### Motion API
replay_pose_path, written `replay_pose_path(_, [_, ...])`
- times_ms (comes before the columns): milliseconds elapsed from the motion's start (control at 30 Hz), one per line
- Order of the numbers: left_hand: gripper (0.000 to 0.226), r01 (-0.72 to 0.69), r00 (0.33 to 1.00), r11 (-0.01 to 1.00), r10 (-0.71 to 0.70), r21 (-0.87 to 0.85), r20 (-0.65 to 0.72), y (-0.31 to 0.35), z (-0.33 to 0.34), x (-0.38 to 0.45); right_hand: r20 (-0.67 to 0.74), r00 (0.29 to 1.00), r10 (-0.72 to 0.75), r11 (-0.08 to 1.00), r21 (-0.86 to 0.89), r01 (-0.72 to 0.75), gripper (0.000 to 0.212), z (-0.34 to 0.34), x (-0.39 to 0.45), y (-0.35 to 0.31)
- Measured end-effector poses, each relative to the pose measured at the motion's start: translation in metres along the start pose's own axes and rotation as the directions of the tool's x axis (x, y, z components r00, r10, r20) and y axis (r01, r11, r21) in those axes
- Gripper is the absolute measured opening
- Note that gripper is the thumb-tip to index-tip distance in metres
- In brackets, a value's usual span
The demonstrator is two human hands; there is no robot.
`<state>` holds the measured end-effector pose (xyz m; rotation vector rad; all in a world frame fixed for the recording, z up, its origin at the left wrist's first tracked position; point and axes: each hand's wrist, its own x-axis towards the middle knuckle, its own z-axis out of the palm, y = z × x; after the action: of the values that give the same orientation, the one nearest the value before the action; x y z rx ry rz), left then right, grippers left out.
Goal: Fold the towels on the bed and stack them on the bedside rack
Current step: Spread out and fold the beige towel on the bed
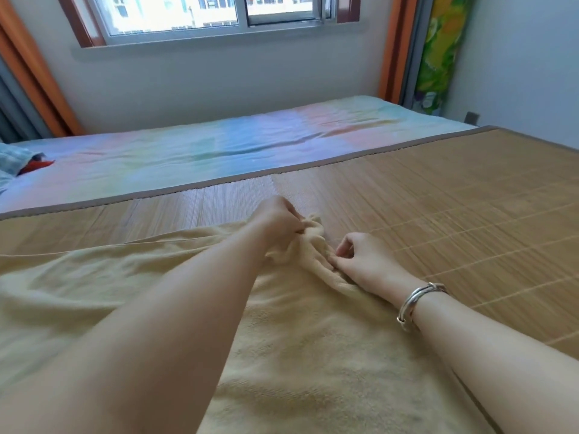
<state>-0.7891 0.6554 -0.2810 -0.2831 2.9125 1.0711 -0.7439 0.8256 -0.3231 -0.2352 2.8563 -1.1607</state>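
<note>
Bamboo mat [438,195] covers the bed; a yellow towel [282,355] sprawls across it. Left hand [277,219] grips its bunched corner, right hand [360,258] pinches beside it. Best pull both apart, flattening the edge before folding.

Both bare forearms reach forward, converging toward the middle. The left hand [277,219], farther out, has its fingers curled, pinching bunched cloth. The right hand [360,261] lies lower with thumb and forefinger pinching the same fabric, a silver bangle [413,300] on its wrist.
</note>
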Motion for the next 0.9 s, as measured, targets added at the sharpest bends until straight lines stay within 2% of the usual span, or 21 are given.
replay_pose_path(100, [0.005, -0.008, 0.988, 0.995, 0.024, 0.103, -0.152, 0.011, -0.009, 0.004, -0.053, 0.997, 0.053, 0.999, 0.009, -0.053, 0.019, -0.002, 0.007, -0.001])
replay_pose_path(167, [0.011, -0.044, 0.950, 0.999, 0.050, 0.027, -0.308, 0.017, -0.015, 0.007, -0.224, 0.969, 0.101, 0.995, 0.047, -0.092, 0.018, -0.011, 0.015, 0.001])
replay_pose_path(200, [0.013, -0.083, 0.937, 0.996, 0.064, -0.041, -0.342, 0.019, -0.017, 0.008, -0.296, 0.945, 0.137, 0.991, 0.053, -0.126, 0.016, -0.017, 0.019, 0.003])
replay_pose_path(233, [0.016, -0.129, 0.942, 0.986, 0.088, -0.108, -0.323, 0.021, -0.016, 0.010, -0.336, 0.926, 0.170, 0.985, 0.040, -0.167, 0.015, -0.022, 0.023, 0.007])
replay_pose_path(267, [0.025, -0.165, 0.961, 0.972, 0.121, -0.166, -0.247, 0.020, -0.013, 0.010, -0.338, 0.919, 0.204, 0.976, 0.002, -0.216, 0.019, -0.026, 0.028, 0.012])
replay_pose_path(333, [0.056, -0.139, 0.987, 0.959, 0.155, -0.247, 0.046, 0.011, 0.001, 0.007, -0.282, 0.925, 0.255, 0.949, -0.113, -0.296, 0.030, -0.025, 0.035, 0.018])
replay_pose_path(367, [0.067, -0.120, 0.973, 0.966, 0.160, -0.228, 0.166, 0.005, 0.010, 0.006, -0.268, 0.924, 0.273, 0.936, -0.148, -0.319, 0.035, -0.024, 0.035, 0.019])
replay_pose_path(400, [0.072, -0.135, 0.962, 0.978, 0.168, -0.161, 0.213, -0.002, 0.019, 0.005, -0.262, 0.922, 0.284, 0.928, -0.165, -0.333, 0.040, -0.023, 0.033, 0.017])
replay_pose_path(433, [0.072, -0.169, 0.965, 0.984, 0.177, -0.060, 0.195, -0.006, 0.026, 0.003, -0.266, 0.922, 0.281, 0.924, -0.187, -0.335, 0.047, -0.022, 0.031, 0.015])
replay_pose_path(533, [0.056, -0.230, 0.971, 0.939, 0.238, 0.255, 0.000, -0.011, 0.038, -0.014, -0.223, 0.949, 0.221, 0.869, -0.397, -0.296, 0.061, -0.022, 0.020, 0.010])
replay_pose_path(633, [0.050, -0.205, 0.934, 0.885, 0.305, 0.419, -0.187, -0.014, 0.044, -0.046, -0.196, 0.968, 0.156, 0.811, -0.534, -0.239, 0.051, -0.022, 0.011, 0.012])
replay_pose_path(667, [0.052, -0.164, 0.945, 0.879, 0.271, 0.448, -0.185, -0.017, 0.045, -0.054, -0.208, 0.969, 0.130, 0.808, -0.544, -0.225, 0.046, -0.023, 0.009, 0.014])
replay_pose_path(767, [0.066, -0.071, 0.997, 0.879, 0.067, 0.471, 0.025, -0.035, 0.053, -0.059, -0.221, 0.966, 0.134, 0.856, -0.466, -0.225, 0.043, -0.028, 0.004, 0.018])
replay_pose_path(833, [0.072, -0.075, 0.995, 0.878, 0.033, 0.472, 0.097, -0.040, 0.055, -0.053, -0.165, 0.968, 0.188, 0.902, -0.361, -0.237, 0.042, -0.035, 0.002, 0.019])
replay_pose_path(900, [0.070, -0.080, 0.995, 0.869, 0.039, 0.488, 0.094, -0.041, 0.054, -0.051, -0.082, 0.964, 0.252, 0.923, -0.279, -0.265, 0.040, -0.041, 0.000, 0.017])
